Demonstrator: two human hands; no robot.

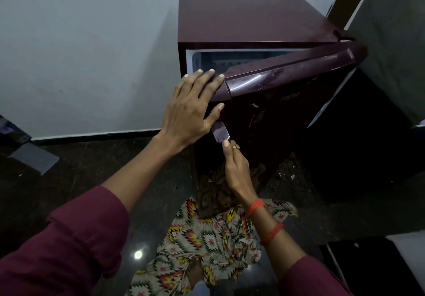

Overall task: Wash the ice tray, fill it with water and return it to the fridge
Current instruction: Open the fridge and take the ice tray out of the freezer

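Note:
A small maroon fridge (248, 17) stands against the white wall, its door (287, 72) swung partly open. Through the gap I see the pale freezer compartment (230, 57); no ice tray shows. My left hand (193, 109) lies over the door's top corner, fingers straight along the edge and thumb on the front. My right hand (236, 169) grips the door handle (220, 132) from below, thumb up against it, with a ring on one finger.
A dark polished floor (87, 171) spreads below. My patterned garment (213, 238) hangs by the fridge's foot. A dark cabinet (368, 134) stands right of the door. A grey object (32, 157) lies at the left, by the wall.

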